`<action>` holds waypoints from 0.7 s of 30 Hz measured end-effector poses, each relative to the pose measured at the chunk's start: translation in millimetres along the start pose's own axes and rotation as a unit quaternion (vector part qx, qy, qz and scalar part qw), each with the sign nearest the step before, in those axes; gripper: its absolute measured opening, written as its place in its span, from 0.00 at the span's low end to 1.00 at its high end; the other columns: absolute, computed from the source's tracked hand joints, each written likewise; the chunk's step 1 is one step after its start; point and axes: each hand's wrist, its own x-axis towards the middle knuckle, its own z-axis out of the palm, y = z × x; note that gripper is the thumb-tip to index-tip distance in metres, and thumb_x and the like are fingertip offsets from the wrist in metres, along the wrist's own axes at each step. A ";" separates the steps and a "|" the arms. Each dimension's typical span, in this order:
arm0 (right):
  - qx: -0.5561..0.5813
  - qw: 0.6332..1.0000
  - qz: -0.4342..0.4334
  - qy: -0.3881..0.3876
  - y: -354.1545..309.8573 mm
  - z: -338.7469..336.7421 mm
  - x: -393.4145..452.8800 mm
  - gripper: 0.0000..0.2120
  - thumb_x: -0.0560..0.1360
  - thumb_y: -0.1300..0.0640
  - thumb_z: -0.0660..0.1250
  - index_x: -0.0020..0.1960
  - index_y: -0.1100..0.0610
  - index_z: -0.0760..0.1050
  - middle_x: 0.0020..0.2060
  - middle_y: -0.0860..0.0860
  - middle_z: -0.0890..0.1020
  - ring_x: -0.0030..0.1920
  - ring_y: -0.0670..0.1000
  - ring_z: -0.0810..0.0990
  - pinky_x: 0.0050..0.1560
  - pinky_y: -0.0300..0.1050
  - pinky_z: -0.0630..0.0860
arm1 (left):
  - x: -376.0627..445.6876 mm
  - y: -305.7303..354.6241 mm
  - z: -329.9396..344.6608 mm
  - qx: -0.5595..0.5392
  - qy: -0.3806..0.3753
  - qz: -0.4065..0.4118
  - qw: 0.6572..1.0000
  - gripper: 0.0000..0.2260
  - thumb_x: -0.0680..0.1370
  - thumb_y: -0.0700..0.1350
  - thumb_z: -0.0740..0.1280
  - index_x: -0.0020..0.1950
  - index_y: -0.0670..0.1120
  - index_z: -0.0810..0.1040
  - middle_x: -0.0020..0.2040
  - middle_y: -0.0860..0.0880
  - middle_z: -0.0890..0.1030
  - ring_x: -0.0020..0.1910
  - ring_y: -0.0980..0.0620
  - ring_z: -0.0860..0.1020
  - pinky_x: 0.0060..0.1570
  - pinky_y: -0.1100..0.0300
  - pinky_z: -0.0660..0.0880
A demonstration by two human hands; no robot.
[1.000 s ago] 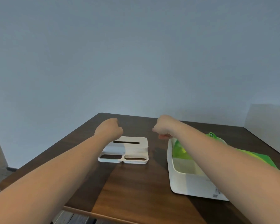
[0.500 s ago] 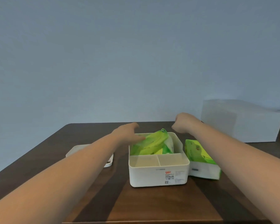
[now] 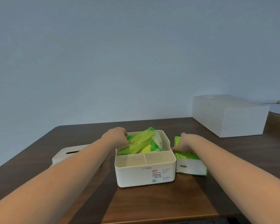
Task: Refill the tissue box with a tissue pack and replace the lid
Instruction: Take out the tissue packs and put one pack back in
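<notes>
The white tissue box point(image 3: 145, 171) stood open mid-bench point(image 3: 152, 206), its lid point(image 3: 68, 153) lying toward the left edge. The left hand point(image 3: 116, 137) curled over the crumpled green wrapper point(image 3: 141, 142) in the box's back compartment, pinching it. The right hand point(image 3: 183, 143) lay on the full tissue pack point(image 3: 190, 165) touching the box's right wall; I couldn't tell its grip. A larger white box point(image 3: 229, 115) sat by the far right corner.

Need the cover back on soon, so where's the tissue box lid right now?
The lid lies on the table left of the open tissue box, partly hidden behind the left forearm.
</notes>
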 end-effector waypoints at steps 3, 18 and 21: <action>0.026 1.000 0.007 0.013 -0.4 4.5 11.8 0.47 0.65 0.37 0.67 0.77 0.51 0.51 0.72 0.58 0.66 0.72 0.63 0.64 0.66 0.58 0.70 | 1.8 -1.7 -3.0 -0.041 0.047 0.005 0.998 0.19 0.73 0.43 0.66 0.63 0.53 0.77 0.65 0.53 0.77 0.64 0.49 0.75 0.57 0.55 0.75; 0.143 0.981 -0.012 0.132 -0.2 -12.5 18.9 0.45 0.60 0.43 0.67 0.74 0.46 0.56 0.68 0.61 0.68 0.67 0.65 0.68 0.63 0.58 0.72 | 33.8 -19.0 -53.2 -0.235 0.216 -0.032 0.947 0.13 0.73 0.41 0.69 0.56 0.46 0.81 0.53 0.47 0.81 0.51 0.45 0.79 0.46 0.58 0.71; 0.161 0.970 -0.039 0.175 -7.7 -31.4 17.6 0.46 0.57 0.41 0.66 0.73 0.44 0.57 0.67 0.59 0.70 0.66 0.64 0.69 0.63 0.59 0.72 | 45.3 -26.8 -51.7 -0.240 0.243 -0.063 0.938 0.18 0.74 0.38 0.65 0.64 0.45 0.77 0.60 0.44 0.80 0.58 0.42 0.79 0.48 0.55 0.72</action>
